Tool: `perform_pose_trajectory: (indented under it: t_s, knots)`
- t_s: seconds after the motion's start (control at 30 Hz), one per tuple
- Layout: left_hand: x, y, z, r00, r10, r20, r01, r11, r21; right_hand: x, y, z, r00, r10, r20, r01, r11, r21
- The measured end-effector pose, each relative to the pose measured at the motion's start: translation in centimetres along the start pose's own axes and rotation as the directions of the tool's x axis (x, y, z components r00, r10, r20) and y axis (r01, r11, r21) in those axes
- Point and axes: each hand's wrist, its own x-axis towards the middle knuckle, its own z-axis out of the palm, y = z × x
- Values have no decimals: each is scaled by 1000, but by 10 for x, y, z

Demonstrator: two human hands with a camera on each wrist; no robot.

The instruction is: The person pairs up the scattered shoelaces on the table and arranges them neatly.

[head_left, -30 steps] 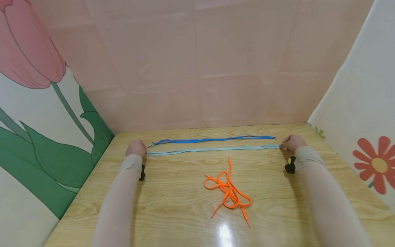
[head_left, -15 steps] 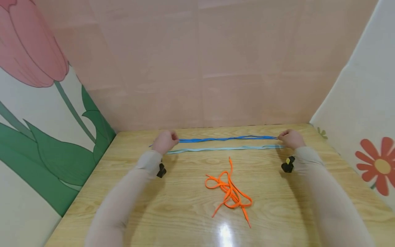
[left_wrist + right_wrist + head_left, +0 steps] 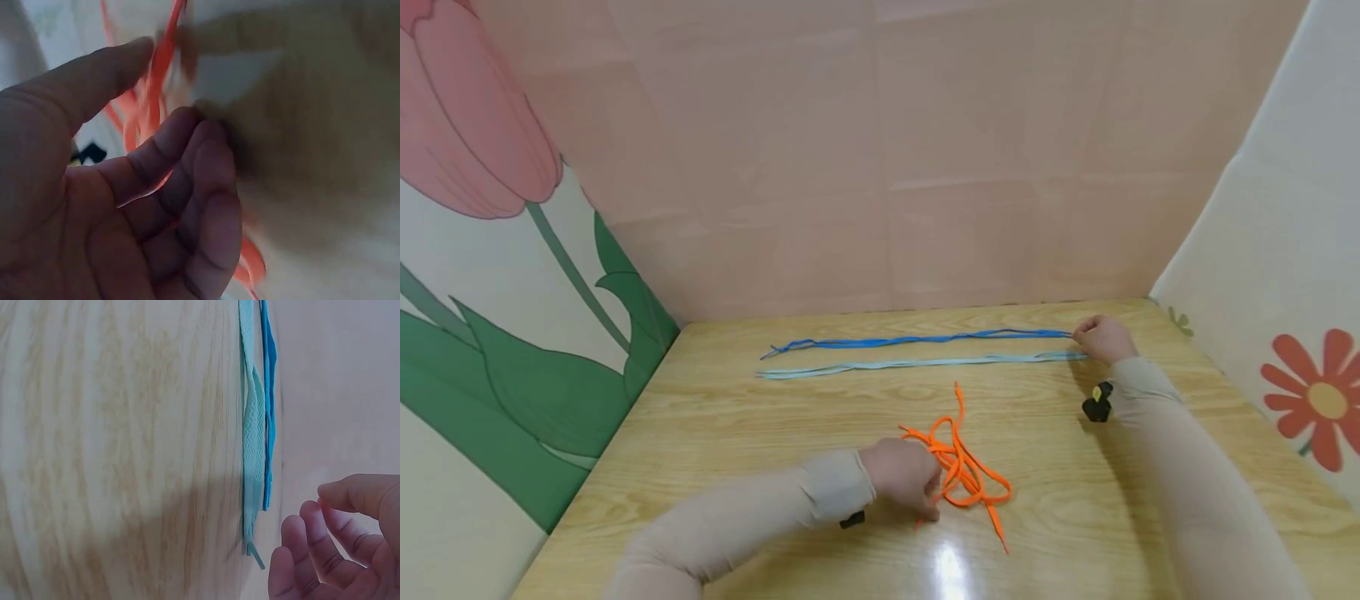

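While the left hand [image 3: 901, 473] is partly covering the left side of the tangled orange lace [image 3: 957, 458], its thumb and index finger are standing apart in a fairly wide gap; an orange strand is showing in this gap in the left wrist view, though whether the skin is touching it cannot be told. The remaining fingers are curving loosely toward the palm. The orange lace is lying in crossed loops on the wood-grained table [image 3: 775, 425], in front of two straightened laces. Of these, the blue lace [image 3: 895, 341] is lying farther back, and the pale turquoise lace [image 3: 910, 363] is running nearly parallel to it on the person's side. The right hand [image 3: 1107, 339] is hovering just beside the right end of the blue lace; in the right wrist view its grip is narrow, the fingers are bending softly, and they are holding neither lace. Behind the table, a pink backdrop [image 3: 887, 167] is rising.
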Motion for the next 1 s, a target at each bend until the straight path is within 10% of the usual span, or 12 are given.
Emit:
perform_pose_trajectory:
  t_s: [0.23, 0.43, 0.6, 0.73, 0.9, 1.0]
  knots:
    - [-13, 12, -13, 989, 139, 58, -143, 987, 78, -5, -12, 1, 1000, -15, 0, 15, 1000, -3]
    - [-32, -9, -71, 973, 231, -17, -228, 942, -246, -6, -28, 4, 996, -86, 20, 86, 996, 1]
    - [-45, -43, -107, 966, 111, -233, -218, 833, -508, -10, -52, 11, 988, -128, 83, 127, 992, 22]
    - [-51, -70, -117, 942, -90, -322, -177, 684, -708, -10, -71, 21, 969, -168, 181, 157, 985, 73]
    - [-49, -100, -113, 876, -326, -354, -181, 459, -870, -16, -97, 37, 913, -248, 324, 218, 968, 126]
    - [-47, -111, -108, 840, -420, -344, -161, 412, -897, -26, -119, 50, 883, -254, 394, 232, 967, 104]
